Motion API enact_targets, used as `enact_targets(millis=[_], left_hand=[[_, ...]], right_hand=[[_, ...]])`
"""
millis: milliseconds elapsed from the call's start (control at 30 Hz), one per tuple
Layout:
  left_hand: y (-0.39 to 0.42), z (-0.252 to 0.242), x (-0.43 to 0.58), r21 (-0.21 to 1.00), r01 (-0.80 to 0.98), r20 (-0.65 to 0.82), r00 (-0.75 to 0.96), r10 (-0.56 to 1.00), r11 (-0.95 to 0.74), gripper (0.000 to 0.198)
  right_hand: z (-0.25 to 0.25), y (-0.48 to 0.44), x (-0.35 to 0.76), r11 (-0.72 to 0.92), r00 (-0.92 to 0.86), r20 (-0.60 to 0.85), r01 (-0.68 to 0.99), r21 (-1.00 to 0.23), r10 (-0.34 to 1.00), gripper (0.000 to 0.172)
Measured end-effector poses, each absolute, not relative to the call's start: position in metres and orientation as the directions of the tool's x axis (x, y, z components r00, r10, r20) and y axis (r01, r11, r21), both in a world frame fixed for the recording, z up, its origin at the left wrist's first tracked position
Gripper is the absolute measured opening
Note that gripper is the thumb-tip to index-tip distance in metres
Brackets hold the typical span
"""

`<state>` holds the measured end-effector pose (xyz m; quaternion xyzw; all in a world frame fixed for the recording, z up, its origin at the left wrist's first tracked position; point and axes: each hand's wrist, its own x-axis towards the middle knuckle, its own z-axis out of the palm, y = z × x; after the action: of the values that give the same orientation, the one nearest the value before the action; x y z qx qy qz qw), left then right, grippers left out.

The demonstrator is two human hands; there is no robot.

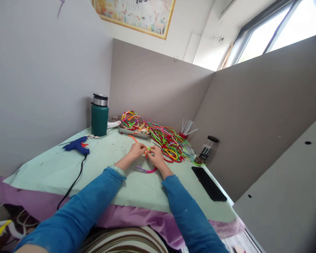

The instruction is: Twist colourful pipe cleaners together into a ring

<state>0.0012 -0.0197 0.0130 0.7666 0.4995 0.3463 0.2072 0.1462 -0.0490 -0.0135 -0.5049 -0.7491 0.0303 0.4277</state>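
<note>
My left hand (136, 151) and my right hand (157, 158) meet over the middle of the table, their fingers pinched on a fuzzy, multicoloured pipe cleaner. Its orange end (133, 138) sticks out beyond my left fingers, and a yellow-green bit (148, 148) shows between the hands. Below my right hand a pink and purple fuzzy length (148, 171) curves out to the left; whether it belongs to the same piece, I cannot tell. A large heap of colourful pipe cleaners (166, 137) lies just past my hands.
A metal tray (135, 134) holds fuzzy rings and scraps. On the left are a blue glue gun (78, 145) with a black cord and a green bottle (99, 116). At right lie a black flat object (209, 183) and a tilted clear jar (206, 151). Grey partitions (158, 80) enclose the table.
</note>
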Motion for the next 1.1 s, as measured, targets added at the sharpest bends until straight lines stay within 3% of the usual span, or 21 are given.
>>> enact_targets(millis=[200, 433, 800, 1100], left_hand=[[-0.016, 0.01, 0.001, 0.646, 0.611, 0.367, 0.276, 0.888, -0.457, 0.024], [-0.014, 0.005, 0.001, 0.767, 0.48, 0.298, 0.323, 0.898, -0.427, 0.024], [-0.024, 0.009, 0.003, 0.856, 0.419, 0.131, 0.389, 0.912, -0.301, 0.019], [-0.024, 0.006, 0.003, 0.903, 0.348, 0.087, 0.423, 0.902, -0.251, 0.016]], right_hand=[[-0.01, -0.051, 0.146, 0.568, -0.133, 0.628, 0.596, -0.567, 0.767, 0.018], [-0.013, -0.045, 0.151, 0.45, 0.037, 0.538, 0.502, -0.739, 0.842, 0.014], [-0.01, -0.048, 0.15, 0.473, -0.044, 0.554, 0.579, -0.664, 0.831, 0.02], [-0.013, -0.045, 0.153, 0.489, -0.055, 0.556, 0.553, -0.674, 0.829, 0.018]])
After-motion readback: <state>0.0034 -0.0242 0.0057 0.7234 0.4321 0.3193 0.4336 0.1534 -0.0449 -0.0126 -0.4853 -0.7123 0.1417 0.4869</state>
